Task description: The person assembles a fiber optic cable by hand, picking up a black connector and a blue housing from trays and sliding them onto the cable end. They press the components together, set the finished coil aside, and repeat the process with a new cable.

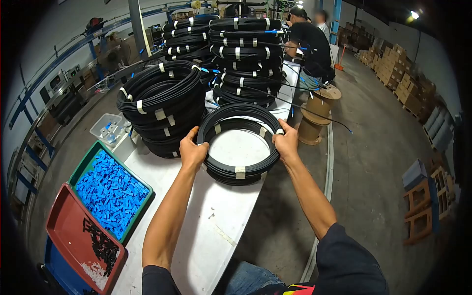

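Note:
A coil of black cable [238, 173], bound with pale tape bands, is held between my two hands over the white table. My left hand [193, 149] grips its left side, thumb on top and fingers around the outer edge. On the opposite side my right hand [286, 141] grips the coil the same way. Another coil shows directly beneath the held one, overlapping it in this view. To the left rises a stack of black cable coils [162, 105], and behind stands a taller coil stack [246, 59] with blue-tipped cable ends sticking out.
A green tray [146, 189] of small blue parts and a red tray [69, 231] with black and clear pieces lie at left on the white table [216, 221]. A clear bin [105, 127] sits behind them. Wooden spools [314, 115] stand right, near a seated person [309, 46].

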Demonstrator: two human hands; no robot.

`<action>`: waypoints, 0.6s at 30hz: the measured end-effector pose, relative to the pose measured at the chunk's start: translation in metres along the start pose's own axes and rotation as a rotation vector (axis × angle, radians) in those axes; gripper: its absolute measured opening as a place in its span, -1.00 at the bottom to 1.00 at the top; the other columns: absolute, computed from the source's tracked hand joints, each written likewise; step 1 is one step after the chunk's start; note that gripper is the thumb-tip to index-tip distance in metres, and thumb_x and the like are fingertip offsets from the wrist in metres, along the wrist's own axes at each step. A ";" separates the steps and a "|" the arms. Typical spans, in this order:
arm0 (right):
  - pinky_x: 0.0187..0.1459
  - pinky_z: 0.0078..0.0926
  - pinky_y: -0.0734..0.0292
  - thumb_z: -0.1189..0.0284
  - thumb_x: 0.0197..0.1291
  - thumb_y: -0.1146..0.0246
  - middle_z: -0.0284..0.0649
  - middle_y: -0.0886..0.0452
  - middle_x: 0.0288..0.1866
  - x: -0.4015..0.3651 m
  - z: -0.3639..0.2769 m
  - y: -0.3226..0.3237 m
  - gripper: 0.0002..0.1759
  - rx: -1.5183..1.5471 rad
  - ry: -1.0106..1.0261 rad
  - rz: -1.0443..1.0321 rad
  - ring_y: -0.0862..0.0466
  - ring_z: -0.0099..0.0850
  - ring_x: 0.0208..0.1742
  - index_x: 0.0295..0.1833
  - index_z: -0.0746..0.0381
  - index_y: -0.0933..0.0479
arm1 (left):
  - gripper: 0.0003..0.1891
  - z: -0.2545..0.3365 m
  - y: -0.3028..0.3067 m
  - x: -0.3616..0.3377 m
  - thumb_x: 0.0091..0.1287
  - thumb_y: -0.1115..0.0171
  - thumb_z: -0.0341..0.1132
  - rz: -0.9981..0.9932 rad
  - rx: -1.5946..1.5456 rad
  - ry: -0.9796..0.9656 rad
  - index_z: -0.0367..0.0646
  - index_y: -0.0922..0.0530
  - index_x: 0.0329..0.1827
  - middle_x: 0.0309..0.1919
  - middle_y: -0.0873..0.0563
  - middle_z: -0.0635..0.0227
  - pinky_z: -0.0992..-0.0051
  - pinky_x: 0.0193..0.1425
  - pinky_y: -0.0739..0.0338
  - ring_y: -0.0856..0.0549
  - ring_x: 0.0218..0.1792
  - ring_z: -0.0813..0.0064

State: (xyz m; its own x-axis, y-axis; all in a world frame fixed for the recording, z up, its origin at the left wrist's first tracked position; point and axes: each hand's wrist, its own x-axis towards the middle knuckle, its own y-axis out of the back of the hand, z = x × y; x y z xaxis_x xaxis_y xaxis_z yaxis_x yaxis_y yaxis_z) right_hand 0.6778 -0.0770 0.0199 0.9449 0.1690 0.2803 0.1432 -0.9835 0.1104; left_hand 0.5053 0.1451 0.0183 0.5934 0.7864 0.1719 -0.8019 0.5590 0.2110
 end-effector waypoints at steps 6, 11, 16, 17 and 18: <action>-0.07 -0.49 -0.61 0.72 -0.12 -0.18 0.07 -0.83 -0.07 -0.004 0.023 -0.006 -0.20 -0.089 -0.007 -0.033 -0.77 -0.42 -0.17 0.42 0.46 -0.53 | -0.24 0.003 0.001 -0.007 0.03 -0.33 -0.56 0.020 0.133 0.018 -0.32 -0.54 0.46 0.25 -0.75 -0.06 0.42 0.38 -0.54 -0.78 0.21 0.17; -0.33 -0.57 -0.52 0.77 -0.18 -0.19 -0.15 -0.76 -0.10 -0.009 0.019 -0.006 -0.15 -0.108 -0.029 -0.058 -0.61 -0.56 -0.37 0.43 0.49 -0.51 | -0.24 0.009 0.009 -0.009 -0.07 -0.37 -0.48 0.035 0.228 -0.027 -0.30 -0.63 0.37 0.13 -0.81 -0.03 0.40 0.28 -0.60 -0.82 0.11 0.22; -0.17 -0.56 -0.58 0.79 -0.20 -0.18 -0.07 -0.76 0.06 -0.001 0.030 -0.008 -0.10 -0.007 -0.055 -0.096 -0.69 -0.45 -0.17 0.47 0.46 -0.48 | -0.29 0.000 0.006 -0.009 -0.05 -0.37 -0.39 0.096 0.219 -0.102 -0.28 -0.67 0.33 0.12 -0.82 -0.02 0.41 0.31 -0.58 -0.82 0.10 0.22; -0.12 -0.56 -0.59 0.79 -0.21 -0.18 -0.04 -0.75 0.10 0.002 0.032 -0.007 -0.10 -0.014 -0.045 -0.102 -0.70 -0.41 -0.12 0.47 0.46 -0.48 | -0.29 -0.005 0.006 -0.008 -0.05 -0.37 -0.39 0.103 0.219 -0.096 -0.28 -0.67 0.33 0.12 -0.82 -0.02 0.41 0.31 -0.58 -0.82 0.10 0.22; -0.10 -0.55 -0.60 0.79 -0.20 -0.18 -0.04 -0.74 0.13 0.003 0.023 -0.006 -0.10 -0.065 -0.065 -0.117 -0.70 -0.38 -0.11 0.46 0.46 -0.49 | -0.30 -0.007 0.005 -0.008 -0.04 -0.35 -0.38 0.106 0.168 -0.100 -0.31 -0.66 0.32 0.09 -0.82 -0.07 0.39 0.30 -0.59 -0.83 0.07 0.16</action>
State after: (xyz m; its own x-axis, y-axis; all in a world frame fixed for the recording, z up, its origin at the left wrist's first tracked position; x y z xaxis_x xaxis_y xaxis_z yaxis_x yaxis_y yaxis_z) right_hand 0.6867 -0.0721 -0.0023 0.9403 0.2755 0.1997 0.2360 -0.9508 0.2006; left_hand 0.4964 0.1433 0.0115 0.5169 0.8039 0.2942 -0.8423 0.4163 0.3423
